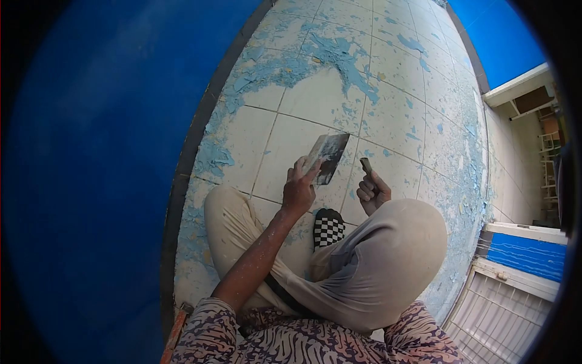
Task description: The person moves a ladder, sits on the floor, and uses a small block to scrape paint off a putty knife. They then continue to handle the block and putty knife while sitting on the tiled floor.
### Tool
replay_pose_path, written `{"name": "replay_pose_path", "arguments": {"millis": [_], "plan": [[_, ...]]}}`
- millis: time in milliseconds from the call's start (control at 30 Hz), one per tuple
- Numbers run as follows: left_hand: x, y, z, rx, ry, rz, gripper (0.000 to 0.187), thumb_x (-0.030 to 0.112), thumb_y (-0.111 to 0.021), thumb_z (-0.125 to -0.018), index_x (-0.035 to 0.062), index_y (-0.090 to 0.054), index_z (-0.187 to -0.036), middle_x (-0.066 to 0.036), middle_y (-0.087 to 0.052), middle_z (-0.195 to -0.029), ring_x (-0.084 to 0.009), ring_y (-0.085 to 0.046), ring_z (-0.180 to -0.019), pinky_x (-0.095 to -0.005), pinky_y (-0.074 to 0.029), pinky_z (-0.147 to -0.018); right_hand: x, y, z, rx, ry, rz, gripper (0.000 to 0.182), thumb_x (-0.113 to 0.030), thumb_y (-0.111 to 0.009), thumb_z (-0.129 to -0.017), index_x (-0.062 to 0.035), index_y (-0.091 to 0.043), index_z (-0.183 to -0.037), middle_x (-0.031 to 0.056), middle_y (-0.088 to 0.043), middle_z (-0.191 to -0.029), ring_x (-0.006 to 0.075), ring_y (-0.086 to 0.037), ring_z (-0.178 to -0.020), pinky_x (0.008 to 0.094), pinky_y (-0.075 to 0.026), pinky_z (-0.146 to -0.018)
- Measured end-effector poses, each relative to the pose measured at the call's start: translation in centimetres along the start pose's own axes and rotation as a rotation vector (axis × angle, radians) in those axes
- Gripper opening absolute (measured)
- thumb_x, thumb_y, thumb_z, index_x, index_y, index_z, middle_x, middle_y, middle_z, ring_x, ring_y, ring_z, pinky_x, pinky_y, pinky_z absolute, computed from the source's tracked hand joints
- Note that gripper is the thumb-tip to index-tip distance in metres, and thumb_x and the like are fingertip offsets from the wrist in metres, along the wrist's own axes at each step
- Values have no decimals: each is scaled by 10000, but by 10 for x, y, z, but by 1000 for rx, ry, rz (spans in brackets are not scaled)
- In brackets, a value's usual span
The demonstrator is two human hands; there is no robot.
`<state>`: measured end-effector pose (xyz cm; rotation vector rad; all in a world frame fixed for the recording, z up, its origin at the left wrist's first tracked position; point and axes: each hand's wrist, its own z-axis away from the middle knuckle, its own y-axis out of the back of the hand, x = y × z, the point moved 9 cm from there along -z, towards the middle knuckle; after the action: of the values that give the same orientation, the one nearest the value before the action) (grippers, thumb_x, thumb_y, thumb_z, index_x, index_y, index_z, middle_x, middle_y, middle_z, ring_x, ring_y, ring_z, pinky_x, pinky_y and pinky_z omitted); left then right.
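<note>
- In the head view, the person's left hand (299, 186) is closed on a flat, shiny grey plate with white smears (331, 153). The plate is in front of the knees, over the middle of the white tiled floor (309, 109). I cannot tell if it touches the tiles.
- The right hand (376, 190) has its fingers pinched together on a small, dark, short stick-like piece (365, 165). It points up, near the plate but apart from it.
- Thin, pale blue paint flakes (332, 53) lie along the floor's left edge and toward its far end.
- The step in hand looks like holding both things at once.
- To me, moving the plate calls for a firm grip and a flat, steady edge, with the other fingers kept clear.
</note>
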<state>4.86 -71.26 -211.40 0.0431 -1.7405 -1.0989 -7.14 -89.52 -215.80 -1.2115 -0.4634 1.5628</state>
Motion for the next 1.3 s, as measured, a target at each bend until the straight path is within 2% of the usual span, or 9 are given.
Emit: {"name": "replay_pose_path", "arguments": {"millis": [367,600,667,767,833,867,967,1033,1300], "plan": [[-27,-25,6,-225,124,-159,791,-21,-631,-800,196,-419,-1530,-342,-392,-1400,-499,-491,-1204,-491,-490,-1001,26,15,-11,409,152,379,343,-238,-613,-993,-6,-605,-1245,44,-642,-835,103,-574,-659,268,-514,-637],[-38,-60,15,-370,177,-94,902,67,-660,-819,206,-239,-1604,-340,-389,-1312,-531,-472,-1236,-485,-466,-1012,58,5,-21,342,-35,226,355,-188,-629,-982,22,-596,-1266,89,-698,-975,155,-660,-774,269,-558,-698],[-41,-64,16,-386,168,-109,955,85,-677,-823,209,-169,-1622,-340,-379,-1314,-523,-472,-1243,-481,-467,-1008,53,3,-27,268,-9,501,349,-135,-697,-911,57,-639,-1197,107,-722,-1004,172,-696,-794,292,-578,-697],[-37,-66,17,-496,155,100,1019,140,-710,-846,196,-63,-1631,-305,-378,-1381,-453,-495,-1257,-453,-475,-1005,44,-4,-30,187,62,579,297,-106,-732,-866,55,-684,-1111,101,-728,-986,162,-699,-811,286,-576,-714],[-25,-54,6,-440,213,874,1048,210,-754,-864,166,-38,-1627,-233,-386,-1451,-378,-508,-1270,-417,-484,-1004,37,-14,-25,149,58,540,291,-96,-740,-854,56,-690,-1097,103,-731,-974,162,-703,-817,290,-575,-724],[-19,-46,3,-436,215,873,1048,210,-754,-864,166,-38,-1627,-233,-386,-1451,-378,-508,-1270,-417,-484,-1004,34,-24,-20,112,54,501,286,-86,-747,-842,56,-696,-1084,105,-733,-963,162,-706,-823,294,-575,-734],[-23,-18,-9,-131,364,1236,947,273,-781,-854,25,-216,-1573,-203,-536,-1373,-301,-570,-1249,-424,-515,-988,36,-39,-11,-31,-28,576,280,-72,-737,-852,61,-694,-1095,116,-736,-989,164,-711,-843,300,-581,-754],[-24,-30,-3,-272,543,1523,630,263,-748,-900,27,-467,-1412,-138,-653,-1211,-265,-666,-1089,-417,-541,-958,41,-42,-7,-49,-70,652,281,-92,-712,-883,65,-685,-1115,125,-735,-1016,161,-711,-854,302,-582,-758],[-21,-38,3,-329,587,1813,394,288,-653,-976,44,-585,-1279,-93,-693,-1173,-226,-688,-1058,-431,-561,-943,22,-14,-20,31,95,339,398,-298,-578,-1018,66,-623,-1170,169,-737,-1071,109,-640,-662,240,-544,-641]]}}
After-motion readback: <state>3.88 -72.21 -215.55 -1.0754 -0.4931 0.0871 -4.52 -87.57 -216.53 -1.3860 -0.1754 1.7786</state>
